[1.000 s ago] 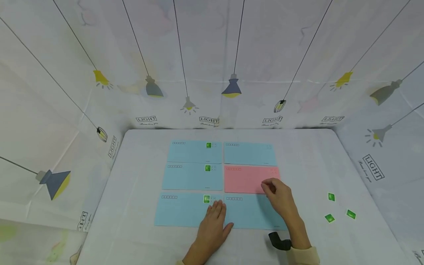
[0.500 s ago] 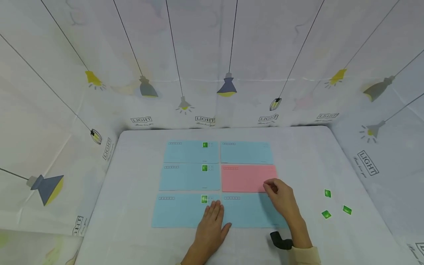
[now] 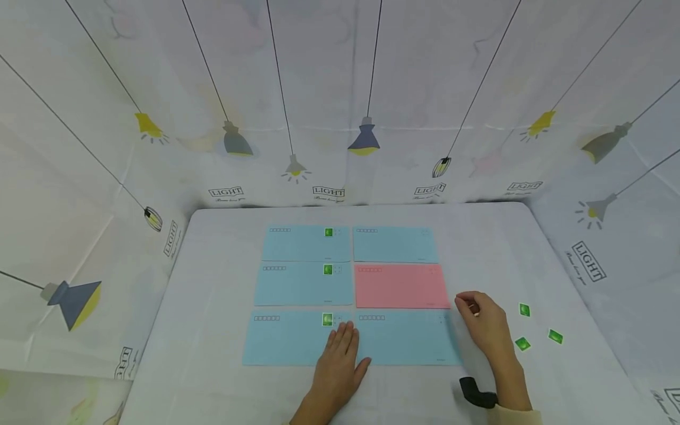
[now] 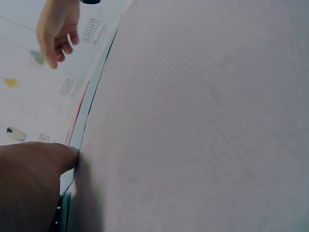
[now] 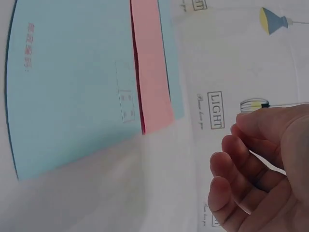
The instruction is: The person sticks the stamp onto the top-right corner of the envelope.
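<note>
My left hand (image 3: 339, 369) rests flat with straight fingers over the seam between the front left blue envelope (image 3: 287, 345) and the front right blue envelope (image 3: 398, 342). A green stamp (image 3: 327, 319) sits in the left one's upper right corner, just beside the fingertips. Past the right edge of the envelopes hovers my right hand (image 3: 486, 324). Its fingers are loosely curled, and the right wrist view shows nothing held in the hand (image 5: 260, 169). Nearest to it are three loose green stamps (image 3: 525, 310) on the white cloth. The pink envelope (image 3: 401, 286) lies to its left.
Two more blue envelopes on the left, the middle one (image 3: 292, 286) and the back one (image 3: 292, 245), each bear a green stamp. A blue envelope (image 3: 393, 247) without a stamp lies at back right. Printed lamp curtains surround the table (image 3: 212, 330).
My right hand has moved right, from over the pink envelope to beyond its edge. The left hand stays in place. The head view has shifted slightly.
</note>
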Tool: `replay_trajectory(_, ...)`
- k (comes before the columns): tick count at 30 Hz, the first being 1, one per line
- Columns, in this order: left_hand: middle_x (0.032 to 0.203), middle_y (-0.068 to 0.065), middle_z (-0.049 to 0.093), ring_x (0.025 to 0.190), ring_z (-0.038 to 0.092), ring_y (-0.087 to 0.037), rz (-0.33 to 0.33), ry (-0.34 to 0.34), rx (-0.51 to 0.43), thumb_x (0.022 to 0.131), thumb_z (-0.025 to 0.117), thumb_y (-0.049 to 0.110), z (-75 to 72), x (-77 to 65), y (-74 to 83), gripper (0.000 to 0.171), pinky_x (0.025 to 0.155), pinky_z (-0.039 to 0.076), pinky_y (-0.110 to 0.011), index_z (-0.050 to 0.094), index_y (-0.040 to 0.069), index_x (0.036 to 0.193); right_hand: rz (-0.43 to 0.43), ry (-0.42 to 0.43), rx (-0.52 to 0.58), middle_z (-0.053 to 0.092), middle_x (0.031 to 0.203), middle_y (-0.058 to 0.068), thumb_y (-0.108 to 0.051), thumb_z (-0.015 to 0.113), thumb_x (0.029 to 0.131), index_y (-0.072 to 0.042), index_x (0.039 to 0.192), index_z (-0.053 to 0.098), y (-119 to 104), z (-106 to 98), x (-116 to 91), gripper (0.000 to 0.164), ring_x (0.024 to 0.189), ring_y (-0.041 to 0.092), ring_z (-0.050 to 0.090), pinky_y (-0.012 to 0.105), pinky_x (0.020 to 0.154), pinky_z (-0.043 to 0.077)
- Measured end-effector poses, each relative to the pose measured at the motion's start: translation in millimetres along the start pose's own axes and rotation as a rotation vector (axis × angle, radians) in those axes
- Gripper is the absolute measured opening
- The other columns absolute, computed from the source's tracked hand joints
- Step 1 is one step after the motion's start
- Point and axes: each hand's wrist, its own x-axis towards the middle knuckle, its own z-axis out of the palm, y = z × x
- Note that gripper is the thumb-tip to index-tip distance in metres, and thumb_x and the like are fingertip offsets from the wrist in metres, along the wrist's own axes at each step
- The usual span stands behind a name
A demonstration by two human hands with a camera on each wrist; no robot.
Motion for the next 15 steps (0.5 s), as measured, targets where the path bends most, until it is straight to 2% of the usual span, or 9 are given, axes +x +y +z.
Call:
replay_trajectory(6, 0.155, -0.018, 0.045, 0.146, 0.042, -0.03, 0.004, 0.019, -0.009, 0.1, 0.057, 0.046, 2.4, -1.1, -0.1, 0.065, 0.116, 0.041, -0.046, 0.051, -0.002, 0.144, 0.023, 0.053, -0.033, 0.068, 0.101, 0.014, -0.019, 0.063, 0.098, -0.003, 0.111, 0.069, 10, -12, -3, 0.022, 0.088, 0.023, 0.061, 0.015, 0.064, 0.044)
replay_trajectory(15, 0.153, -0.018, 0.048, 0.145, 0.044, -0.03, 0.01, 0.054, -0.004, 0.098, 0.06, 0.045, 3.1, -0.2, -0.8, 0.064, 0.115, 0.043, -0.045, 0.054, -0.002, 0.142, 0.121, 0.076, -0.072, 0.065, 0.107, 0.016, -0.022, 0.062, 0.099, -0.002, 0.118, 0.067, 30, -30, -6, 0.028, 0.092, 0.026, 0.06, 0.018, 0.061, 0.04)
